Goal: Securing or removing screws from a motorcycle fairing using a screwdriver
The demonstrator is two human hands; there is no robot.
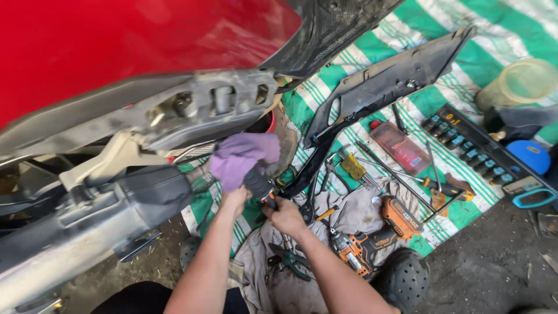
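My left hand (235,200) was closed around a soft, crumpled purple rag (241,156), pressing it up against the grimy grey underside of the red car body (116,40) — wiping, as far as I could judge, with a firmer rub likely needed next. Just right of the rag, my right hand (285,216) was curled around the dark handle of a small tool (263,189); how tightly, I could not tell. Further right of the rag lay a long black plastic panel (389,78) on the green-striped sheet (442,23), then the chunky orange drill (378,232) — and beyond it a black rail of sockets (471,148).
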